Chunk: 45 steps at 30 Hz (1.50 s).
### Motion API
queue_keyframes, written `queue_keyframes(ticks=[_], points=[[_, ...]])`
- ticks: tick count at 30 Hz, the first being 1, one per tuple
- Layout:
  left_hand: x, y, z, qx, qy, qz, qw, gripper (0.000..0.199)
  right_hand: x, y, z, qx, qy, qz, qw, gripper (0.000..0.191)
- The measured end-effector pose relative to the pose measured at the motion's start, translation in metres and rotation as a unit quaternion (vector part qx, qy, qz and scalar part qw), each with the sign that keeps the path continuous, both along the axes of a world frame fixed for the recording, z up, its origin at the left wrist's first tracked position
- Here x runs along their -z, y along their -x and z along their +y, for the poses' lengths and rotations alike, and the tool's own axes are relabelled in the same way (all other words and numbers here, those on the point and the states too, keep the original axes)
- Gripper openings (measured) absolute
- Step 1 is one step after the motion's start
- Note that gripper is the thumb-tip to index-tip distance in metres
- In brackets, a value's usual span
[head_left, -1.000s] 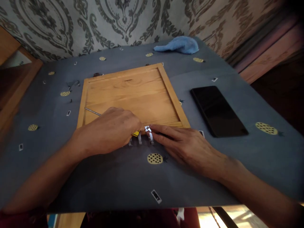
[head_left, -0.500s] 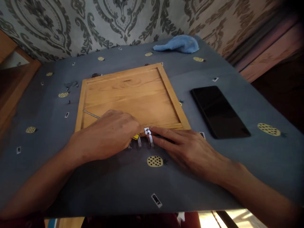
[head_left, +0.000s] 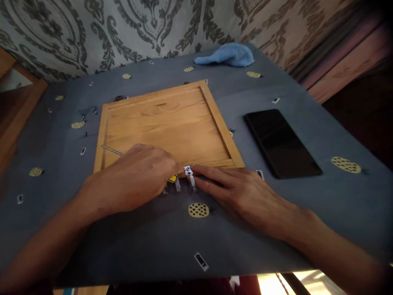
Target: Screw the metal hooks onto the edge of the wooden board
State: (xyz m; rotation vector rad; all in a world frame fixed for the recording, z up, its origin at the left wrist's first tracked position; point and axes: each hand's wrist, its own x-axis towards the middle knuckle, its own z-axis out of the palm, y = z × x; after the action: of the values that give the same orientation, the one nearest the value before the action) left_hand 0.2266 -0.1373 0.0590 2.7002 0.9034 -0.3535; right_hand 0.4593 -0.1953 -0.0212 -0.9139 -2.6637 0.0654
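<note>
A framed wooden panel (head_left: 161, 131) lies flat on the patterned counter (head_left: 147, 241), with a shiny metal latch (head_left: 188, 171) at its edge toward five o'clock. The left hand (head_left: 135, 178) covers the panel's seven o'clock side, its fingers curled tight around a tool (head_left: 172, 179) whose yellow part shows beside the latch; a thin metal shaft (head_left: 113, 150) juts out toward ten o'clock. The right hand's (head_left: 248, 196) fingers are stretched out and slightly apart, tips against the latch; whether they pinch it, I cannot tell. From the panel, a black phone (head_left: 282, 143) lies toward three o'clock, a blue cloth (head_left: 229, 55) toward one.
</note>
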Motion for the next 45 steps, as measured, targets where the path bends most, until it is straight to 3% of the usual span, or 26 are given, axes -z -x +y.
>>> queue_keyframes(ticks=[3,6,11,15,19,26,30,34,41,45], points=[[-0.008,-0.001,0.003,-0.013,0.015,0.044,0.999,0.028,-0.002,0.001,0.0,0.003,-0.005,-0.003,1.0,0.038],[-0.019,0.002,0.005,-0.022,-0.005,-0.042,0.999,0.024,-0.005,0.003,0.001,0.007,-0.008,-0.005,1.0,0.037],[-0.043,0.01,0.002,-0.076,-0.118,-0.188,0.972,0.026,-0.006,0.002,0.002,0.0,-0.006,0.009,1.0,0.04],[-0.054,0.011,-0.007,-0.136,-0.202,-0.181,0.953,0.037,-0.003,-0.001,0.001,0.0,0.004,0.018,1.0,0.038],[-0.049,0.008,-0.012,-0.158,-0.223,-0.218,0.937,0.041,0.0,-0.001,0.001,0.005,0.014,0.021,1.0,0.038],[-0.045,-0.002,-0.018,-0.121,-0.137,-0.293,0.938,0.03,0.001,0.0,0.002,0.005,0.02,0.03,0.999,0.032],[-0.045,-0.009,-0.025,-0.146,-0.125,-0.267,0.944,0.025,0.004,-0.001,0.001,0.001,0.007,0.027,1.0,0.034],[-0.039,-0.012,-0.025,-0.128,-0.131,-0.263,0.947,0.019,0.003,-0.001,0.001,0.003,0.005,0.025,1.0,0.036],[-0.034,-0.012,-0.021,-0.138,-0.137,-0.213,0.958,0.034,0.001,0.001,0.001,0.007,-0.01,0.022,1.0,0.035],[-0.036,-0.01,-0.021,-0.121,-0.143,-0.22,0.957,0.033,0.001,0.001,0.002,0.005,-0.006,0.023,1.0,0.036]])
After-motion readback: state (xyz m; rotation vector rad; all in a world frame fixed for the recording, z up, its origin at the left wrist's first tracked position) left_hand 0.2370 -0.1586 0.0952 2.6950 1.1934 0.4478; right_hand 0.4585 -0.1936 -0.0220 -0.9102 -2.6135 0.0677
